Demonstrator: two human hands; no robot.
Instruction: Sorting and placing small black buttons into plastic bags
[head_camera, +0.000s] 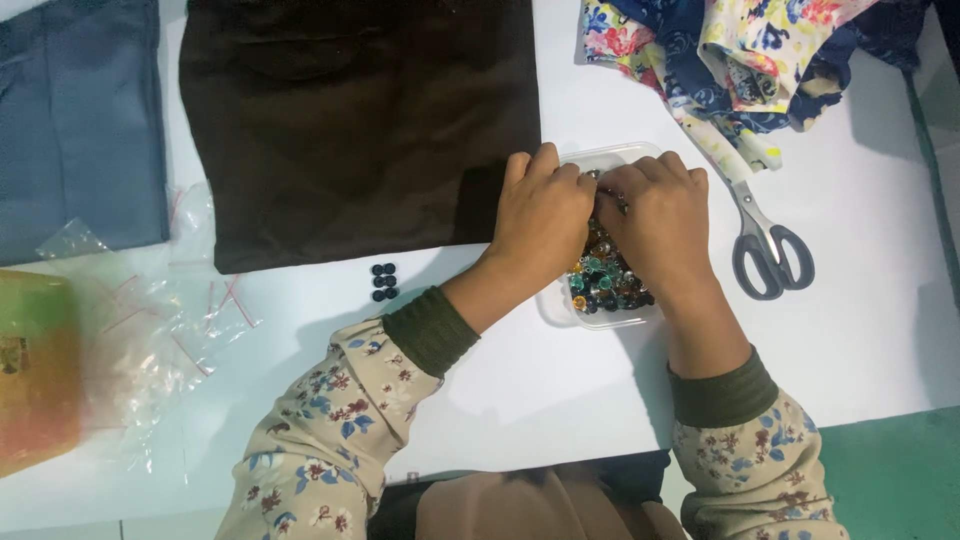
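Reaching into a small clear plastic tub (640, 312) of mixed beads (606, 282), both hands meet over its far half at the middle of the white table (520, 380). The left hand (540, 218) comes in from seven o'clock, the right hand (662, 222) from five o'clock, and their curled fingertips touch at about twelve o'clock of the tub. Both look pinched together on something small between them, but the knuckles hide it, so I cannot tell what either hand grasps, or whether anything is gripped at all. The tub lies directly under the hands, its long axis running roughly twelve to six; the visible beads sit toward six o'clock from the fingertips, about equally near to either hand. Six dark beads (384, 282) lie in a two-by-three block on the bare table at nine o'clock of the tub, nearer the left wrist. One pair of grey-handled scissors (768, 248) rests at three o'clock, blades pointing to eleven. One dark brown cloth (360, 120) spreads at eleven o'clock, touching the left knuckles; one blue cloth (80, 120) lies beyond it, one floral cloth (740, 60) is bunched at one o'clock, and several small clear bags (150, 310) are scattered at nine.
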